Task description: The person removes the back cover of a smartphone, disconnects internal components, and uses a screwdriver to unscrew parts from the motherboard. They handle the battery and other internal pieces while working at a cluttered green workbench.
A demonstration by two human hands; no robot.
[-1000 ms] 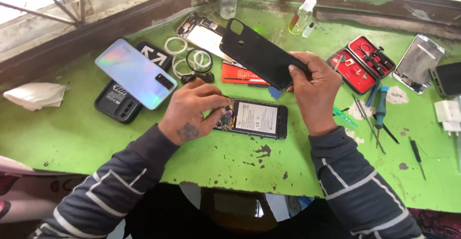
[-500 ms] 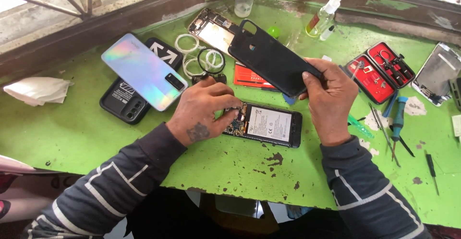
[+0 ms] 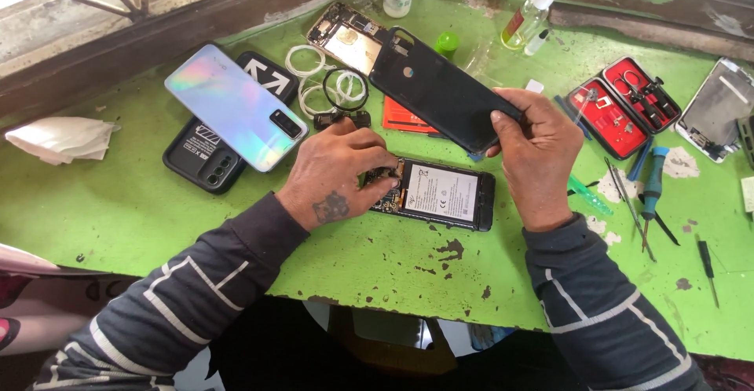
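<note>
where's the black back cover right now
In the head view the black back cover is held up by the right hand, right of centre, above the opened phone.

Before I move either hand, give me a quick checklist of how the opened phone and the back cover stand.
1. Right hand grips black back cover: ok.
2. Cover lifted clear of opened phone: ok.
3. Left hand fingertips on the phone's exposed top end: ok.
4. Phone lying flat on green table: ok.
5. Any small part pinched in left fingers: cannot tell.
6. Screwdrivers beside right hand: ok.
</note>
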